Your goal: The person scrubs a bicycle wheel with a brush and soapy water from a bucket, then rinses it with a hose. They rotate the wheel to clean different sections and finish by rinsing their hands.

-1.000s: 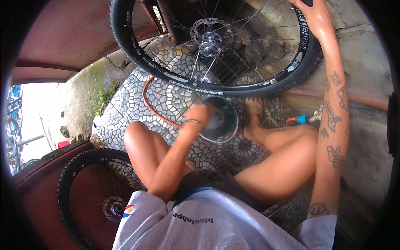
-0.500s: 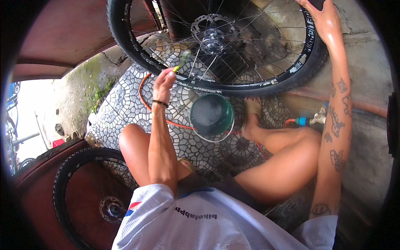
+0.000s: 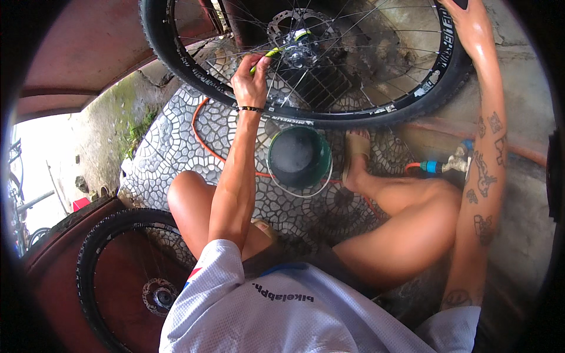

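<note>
In the head view, the left hand (image 3: 249, 82) is closed around the yellow-green handle of a small brush (image 3: 276, 48), whose tip reaches through the spokes to the hub and brake disc (image 3: 294, 42) of the upright bicycle wheel (image 3: 329, 120) standing on the patterned tile floor (image 3: 170, 147). The right hand (image 3: 471, 20) is up at the view's top edge, wrapped over the tyre and rim, though its fingertips run out of frame, so how tightly it grips is hard to tell. The wheel looks light for its size and stiff at the rim, but it would roll or tip if let go, and it seems wet, so likely slippery; the knobbly tyre is the safer place to hold, not the thin spokes or the disc's sharp edge. The brush is light and rigid and best held at mid-handle. Just below the wheel sits a green bucket (image 3: 321, 170), with an orange hose (image 3: 203, 141) beside it, a tap (image 3: 456, 162) to the right, and a second wheel (image 3: 94, 259) lying at lower left
</note>
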A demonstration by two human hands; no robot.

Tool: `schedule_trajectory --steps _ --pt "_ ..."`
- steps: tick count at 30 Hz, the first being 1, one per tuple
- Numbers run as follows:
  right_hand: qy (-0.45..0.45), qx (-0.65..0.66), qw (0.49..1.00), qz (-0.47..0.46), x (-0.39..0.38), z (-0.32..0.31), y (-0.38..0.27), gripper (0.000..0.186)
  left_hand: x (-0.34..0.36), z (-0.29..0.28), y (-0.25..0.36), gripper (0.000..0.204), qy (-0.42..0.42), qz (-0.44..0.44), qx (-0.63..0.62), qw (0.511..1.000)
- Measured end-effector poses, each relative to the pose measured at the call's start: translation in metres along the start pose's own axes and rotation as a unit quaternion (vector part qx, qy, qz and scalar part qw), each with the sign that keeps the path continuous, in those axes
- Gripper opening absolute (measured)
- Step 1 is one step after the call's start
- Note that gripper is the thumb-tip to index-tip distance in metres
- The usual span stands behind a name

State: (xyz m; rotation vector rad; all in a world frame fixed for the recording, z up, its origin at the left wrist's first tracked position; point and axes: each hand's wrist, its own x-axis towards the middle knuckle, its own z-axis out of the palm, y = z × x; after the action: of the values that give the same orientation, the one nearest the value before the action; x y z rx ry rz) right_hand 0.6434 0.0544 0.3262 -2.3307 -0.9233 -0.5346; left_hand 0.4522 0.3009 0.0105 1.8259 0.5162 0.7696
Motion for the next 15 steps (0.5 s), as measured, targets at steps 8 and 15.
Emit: schedule_trajectory --steps 8,15 --pt "-0.009 -0.024 0.999 0.041 0.001 0.0 0.0 0.065 0.005 0.014 -0.003 0.023 0.052 -0.005 0.062 0.997" --pt "0.018 -0.024 0.999 0.023 -0.001 -0.001 -0.001 0.067 0.007 0.011 -0.018 0.021 0.069 -0.018 0.041 0.997"
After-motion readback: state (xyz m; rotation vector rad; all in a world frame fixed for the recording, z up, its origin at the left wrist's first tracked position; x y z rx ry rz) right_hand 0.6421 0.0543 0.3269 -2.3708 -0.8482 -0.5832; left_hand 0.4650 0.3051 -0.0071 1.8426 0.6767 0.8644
